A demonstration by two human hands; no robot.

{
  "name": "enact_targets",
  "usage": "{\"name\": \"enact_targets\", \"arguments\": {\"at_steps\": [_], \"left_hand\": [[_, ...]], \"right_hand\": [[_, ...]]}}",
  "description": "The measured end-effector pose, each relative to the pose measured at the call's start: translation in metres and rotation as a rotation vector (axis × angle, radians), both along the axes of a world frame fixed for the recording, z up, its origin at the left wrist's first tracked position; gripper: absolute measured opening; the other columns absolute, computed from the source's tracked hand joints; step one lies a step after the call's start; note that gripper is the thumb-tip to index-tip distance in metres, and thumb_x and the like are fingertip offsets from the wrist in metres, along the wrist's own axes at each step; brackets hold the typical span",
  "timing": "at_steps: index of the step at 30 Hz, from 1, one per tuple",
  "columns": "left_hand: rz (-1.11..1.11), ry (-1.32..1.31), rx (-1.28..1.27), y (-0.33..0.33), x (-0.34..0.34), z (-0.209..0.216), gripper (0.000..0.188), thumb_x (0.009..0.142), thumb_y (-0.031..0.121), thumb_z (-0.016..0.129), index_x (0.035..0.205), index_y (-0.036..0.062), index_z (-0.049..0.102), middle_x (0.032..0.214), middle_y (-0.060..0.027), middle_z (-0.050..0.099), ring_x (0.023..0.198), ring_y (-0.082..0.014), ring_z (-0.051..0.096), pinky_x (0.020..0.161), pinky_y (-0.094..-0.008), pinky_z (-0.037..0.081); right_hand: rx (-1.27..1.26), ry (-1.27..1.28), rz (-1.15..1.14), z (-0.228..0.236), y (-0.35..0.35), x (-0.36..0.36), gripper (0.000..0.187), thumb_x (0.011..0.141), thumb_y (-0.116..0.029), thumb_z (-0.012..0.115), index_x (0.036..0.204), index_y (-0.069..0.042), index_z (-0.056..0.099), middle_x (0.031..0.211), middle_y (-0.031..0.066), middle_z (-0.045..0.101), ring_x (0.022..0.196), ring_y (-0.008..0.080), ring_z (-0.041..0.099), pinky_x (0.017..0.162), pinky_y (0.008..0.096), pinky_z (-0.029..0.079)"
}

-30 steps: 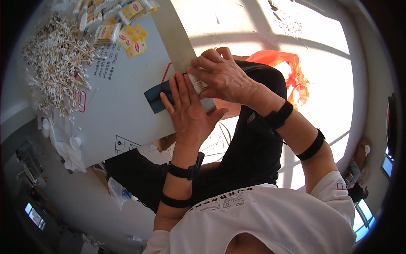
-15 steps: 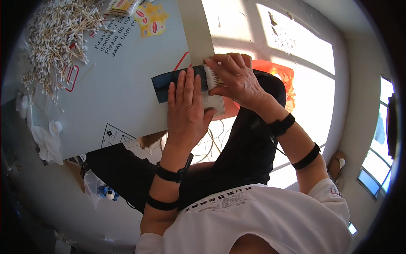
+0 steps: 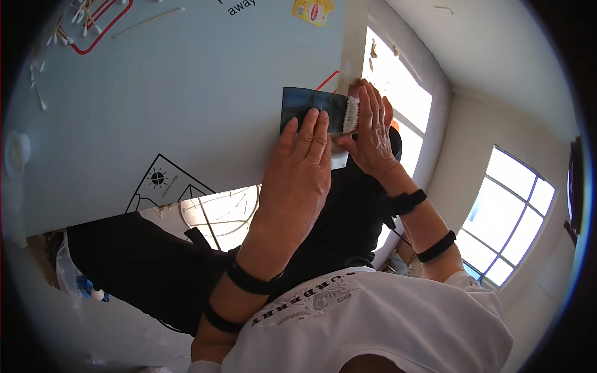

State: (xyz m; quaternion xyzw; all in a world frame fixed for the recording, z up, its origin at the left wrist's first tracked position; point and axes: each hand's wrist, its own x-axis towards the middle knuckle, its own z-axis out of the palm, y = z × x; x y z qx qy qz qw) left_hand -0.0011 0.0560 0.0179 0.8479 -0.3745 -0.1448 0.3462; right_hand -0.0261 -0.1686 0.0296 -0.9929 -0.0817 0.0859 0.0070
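A dark blue-black flat sleeve or sheet lies at the right edge of the large grey board. My left hand rests on it with straight fingers laid flat. From its right end shows a packed row of white cotton swab tips. Against this row is my right hand, its fingers stretched out and its thumb apart, just below the tips. How much of the swab bundle sits inside or under the dark piece is hidden.
Loose cotton swabs lie at the board's far left, with one single swab beside them. A yellow printed packet is at the far edge. My legs are below the board. A window stands at the right.
The view has swung, so most of the swab pile is out of sight. My right fingers, bent round the swab bundle before, are now straighter against its end. My left hand stays flat on the dark piece.
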Motion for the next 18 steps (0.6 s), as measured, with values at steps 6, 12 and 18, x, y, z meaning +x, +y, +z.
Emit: {"name": "enact_targets", "arguments": {"at_steps": [6,12,18], "left_hand": [[-0.049,0.086,-0.049,0.007,0.004,-0.002,0.057,0.081,0.028,0.07,0.131,0.0038,0.054,0.152,-0.0137,0.032,0.144,-0.0241,0.023,0.118,-0.0411,0.015],[-0.022,0.16,-0.137,0.004,0.0,-0.008,0.059,0.08,0.028,0.07,0.131,0.0041,0.054,0.152,-0.0136,0.032,0.144,-0.0233,0.024,0.119,-0.0399,0.014],[-0.009,0.046,-0.064,-0.006,0.001,-0.007,0.063,0.079,0.032,0.07,0.132,0.0025,0.053,0.152,-0.0113,0.033,0.144,-0.0232,0.025,0.119,-0.0422,0.014]], "right_hand": [[-0.018,0.089,0.0,0.001,-0.002,0.002,0.11,0.08,-0.077,0.042,0.152,-0.006,-0.001,0.157,0.0212,0.01,0.146,0.0377,0.01,0.115,0.0558,-0.003],[-0.021,0.157,0.023,0.009,-0.001,0.005,0.116,0.077,-0.078,0.047,0.152,-0.006,-0.004,0.158,0.0222,0.006,0.147,0.0376,0.008,0.114,0.0577,-0.004],[-0.054,0.168,-0.024,0.008,0.002,0.002,0.115,0.077,-0.072,0.053,0.152,-0.006,-0.003,0.158,0.0189,0.008,0.147,0.0358,0.008,0.114,0.0582,-0.002]]}}
